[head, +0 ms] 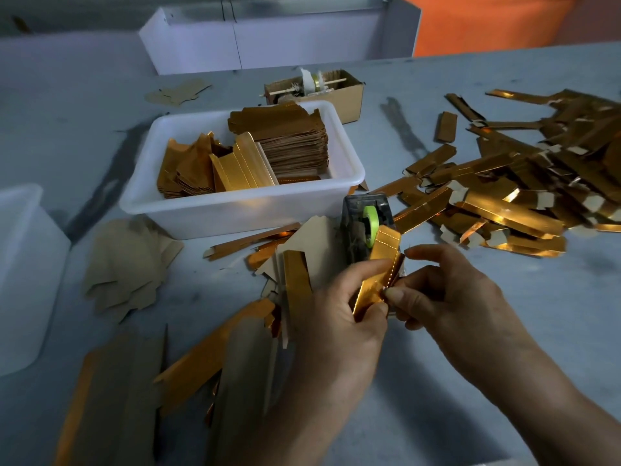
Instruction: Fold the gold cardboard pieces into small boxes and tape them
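Observation:
I hold a narrow gold cardboard piece (381,267), partly folded into a long box shape, upright in front of me. My left hand (339,317) grips its lower part from the left. My right hand (443,297) pinches its right edge with thumb and fingers. Just behind it stands a dark tape dispenser (364,220) with a green roll. Folded gold boxes (524,183) lie in a heap to the right. Flat gold and brown blanks (201,358) lie spread at the lower left.
A white plastic tub (235,203) holds stacked blanks behind the dispenser. A small brown carton (349,92) with a spool stands further back. Another white bin (23,270) sits at the left edge. Loose brown scraps (127,267) lie left of centre.

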